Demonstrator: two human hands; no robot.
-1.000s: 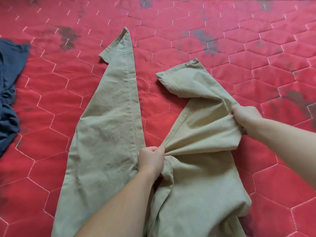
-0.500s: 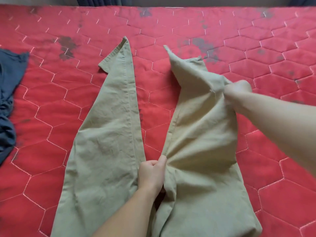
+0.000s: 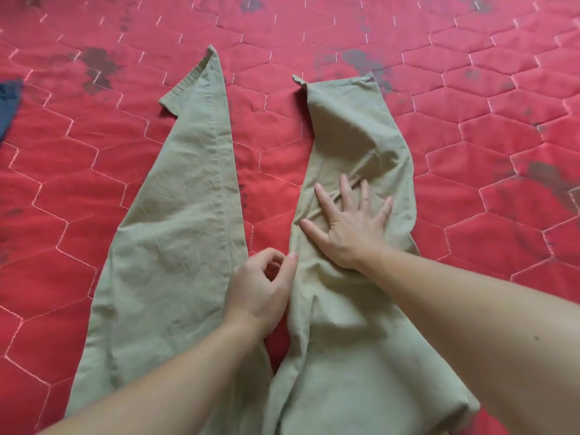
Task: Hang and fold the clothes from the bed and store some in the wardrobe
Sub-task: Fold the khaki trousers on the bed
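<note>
trousers [image 3: 175, 246] lying legs apart on quilt [image 3: 470, 152] | right hand [image 3: 351, 227] pressing flat, fingers spread, on trousers' right leg | left hand [image 3: 260, 290] resting at trousers' crotch, fingers loosely curled; grip unclear | blue cloth [image 3: 8, 102] lying far left of trousers

No writing can be read anywhere in view — the khaki trousers [image 3: 175, 246] show only plain cloth and stitched seams, with no tag or brand mark, and the red quilted bedcover [image 3: 470, 127] carries nothing but its hexagon stitching and dark stains — no letters, no numbers.
</note>
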